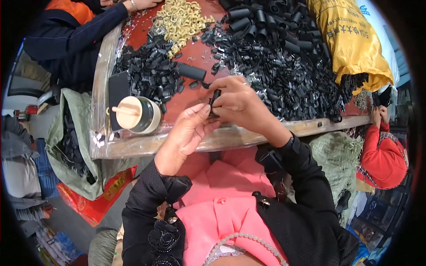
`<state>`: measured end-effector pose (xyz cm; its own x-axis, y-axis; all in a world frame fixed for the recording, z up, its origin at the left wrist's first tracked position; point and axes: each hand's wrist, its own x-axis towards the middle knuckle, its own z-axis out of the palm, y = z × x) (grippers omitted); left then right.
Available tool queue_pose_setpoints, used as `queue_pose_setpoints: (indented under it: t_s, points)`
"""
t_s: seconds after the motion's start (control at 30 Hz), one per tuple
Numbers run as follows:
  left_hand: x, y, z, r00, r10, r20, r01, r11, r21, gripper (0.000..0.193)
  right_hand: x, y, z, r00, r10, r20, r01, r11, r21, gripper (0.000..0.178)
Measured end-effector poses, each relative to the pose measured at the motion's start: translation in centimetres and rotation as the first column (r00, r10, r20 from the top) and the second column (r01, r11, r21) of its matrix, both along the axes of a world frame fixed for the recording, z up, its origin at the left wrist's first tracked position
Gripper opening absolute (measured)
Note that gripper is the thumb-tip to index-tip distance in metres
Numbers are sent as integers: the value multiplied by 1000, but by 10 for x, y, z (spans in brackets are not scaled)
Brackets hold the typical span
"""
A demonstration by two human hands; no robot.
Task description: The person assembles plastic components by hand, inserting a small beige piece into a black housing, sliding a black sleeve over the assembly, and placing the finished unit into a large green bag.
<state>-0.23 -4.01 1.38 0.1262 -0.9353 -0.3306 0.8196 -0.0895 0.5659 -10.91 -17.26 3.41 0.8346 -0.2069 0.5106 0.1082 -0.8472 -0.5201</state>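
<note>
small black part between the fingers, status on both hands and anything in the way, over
Left hand and right hand pinching small black part; black cylinder lying just beyond; lidded jar off to the left, apart from hands.

matt cylinder (192, 71), glossy plastic sack (355, 48)

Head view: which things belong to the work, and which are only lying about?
Likely part of the work:
small black piece in the left hand and right hand
loose black parts
black cylinders
pale yellow rings

Likely just lying about:
lidded jar
flat black slab
red bag
</note>
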Motion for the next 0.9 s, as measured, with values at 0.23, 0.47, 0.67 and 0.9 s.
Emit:
queue_pose_setpoints:
  t_s: [0.23,0.47,0.67,0.9]
  points:
    - [21,-24,-16,957,152,-248,-178,980,-86,26,17,-81,-22,941,-325,-94,308,939,-156,12]
    - [22,-30,-14,944,209,-257,-240,966,-96,25,26,-95,-44,775,-547,-316,316,769,-556,14]
    - [4,-3,-8,972,140,-189,-152,987,-49,24,19,-83,-35,864,-345,-366,172,887,-429,13]
    - [-5,-4,-4,994,81,-74,-82,997,1,25,19,-91,-48,857,-334,-393,198,916,-348,14]
